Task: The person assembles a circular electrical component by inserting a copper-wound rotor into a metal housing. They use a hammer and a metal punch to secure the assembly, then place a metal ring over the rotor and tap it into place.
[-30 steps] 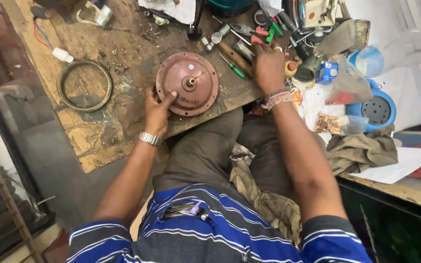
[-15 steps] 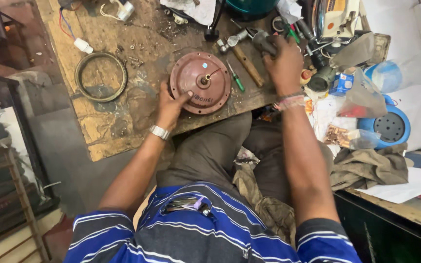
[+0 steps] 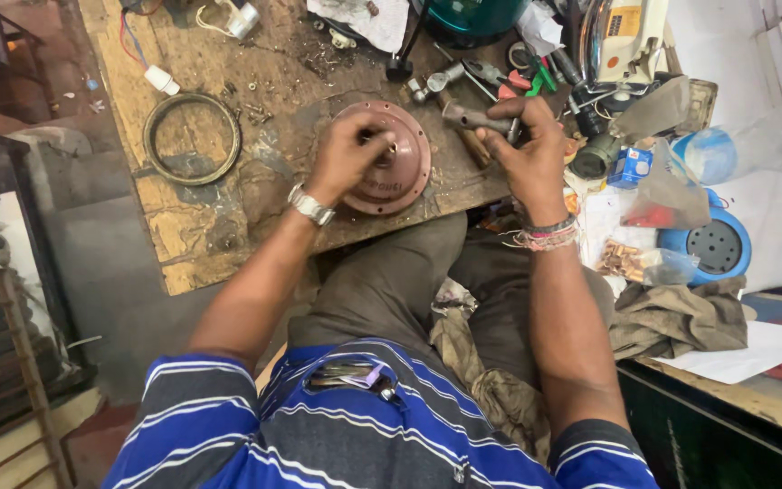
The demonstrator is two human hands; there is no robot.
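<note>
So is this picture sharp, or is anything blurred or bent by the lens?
Head view: soft even daylight, no harsh glare; the left hand on the reddish round motor cover looks slightly blurred, the right hand sharper; edges bend outward, wide-lens distortion.

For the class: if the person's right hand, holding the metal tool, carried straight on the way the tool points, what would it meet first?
The right hand holds a metal tool pointing left. Straight on, it would probably first meet the round reddish-brown metal cover, near the left hand; depth is unclear.
</note>
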